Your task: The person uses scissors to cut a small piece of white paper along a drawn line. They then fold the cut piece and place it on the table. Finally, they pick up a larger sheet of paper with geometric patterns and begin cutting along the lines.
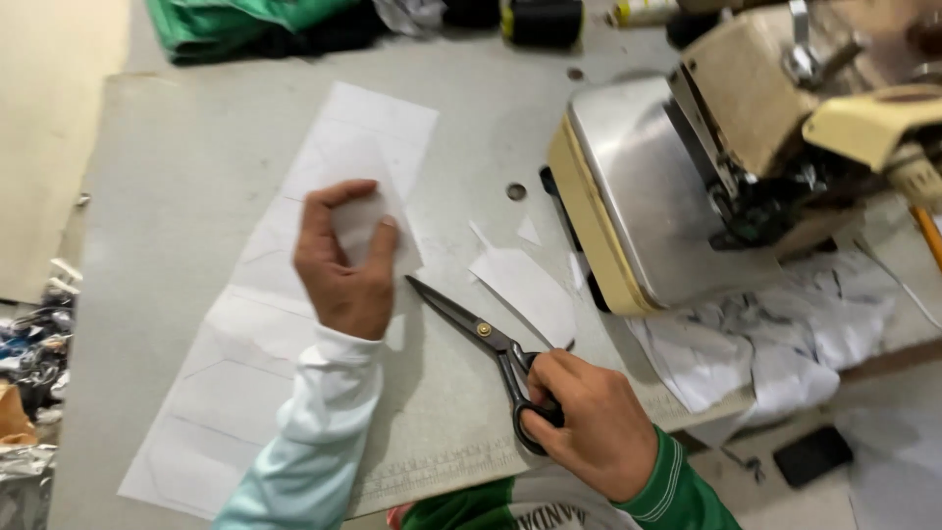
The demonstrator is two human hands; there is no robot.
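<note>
right hand (589,427) grips scissors (486,339), blades pointing up-left, diagonal.

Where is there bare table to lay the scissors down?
Bare table lies left of the white sheet, and between cut piece and folded green fabric. By the sewing machine, scraps crowd it.

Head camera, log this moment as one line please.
left hand: holding cut white piece above marked sheet | right hand: gripping scissors, blades shut, on table | sewing machine right
</note>
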